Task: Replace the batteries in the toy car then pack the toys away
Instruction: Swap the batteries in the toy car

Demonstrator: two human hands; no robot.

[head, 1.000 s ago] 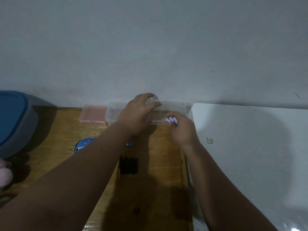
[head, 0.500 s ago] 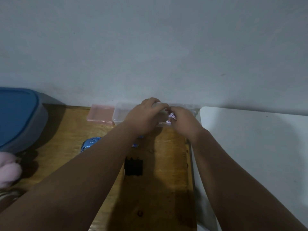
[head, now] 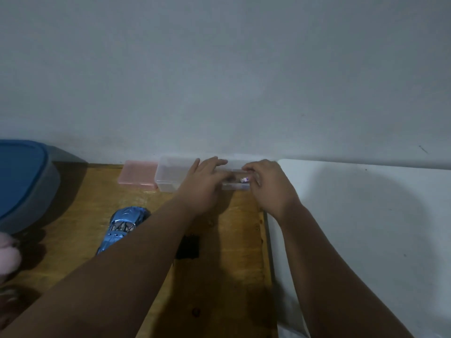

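A clear plastic box [head: 170, 178] stands against the wall at the back of the wooden table [head: 234, 264]. My left hand [head: 207, 185] lies over its middle and holds it. My right hand [head: 268, 189] is at the box's right end, its fingertips pinching a small white and purple battery [head: 244, 179] just over the box. The blue toy car [head: 122, 225] lies on the table to the left, partly hidden by my left forearm. A black flat piece [head: 189, 247] lies by the same forearm.
A pink box [head: 138, 175] sits left of the clear one. A grey tub with a blue lid [head: 22, 184] and a pink soft toy [head: 7, 254] are at the far left. A white table [head: 366, 228] adjoins on the right. A small dark bit [head: 196, 312] lies near the front.
My right hand has carried the battery up from in front of the box to its right end. My left hand has shifted slightly on the box. The view has shifted a little.
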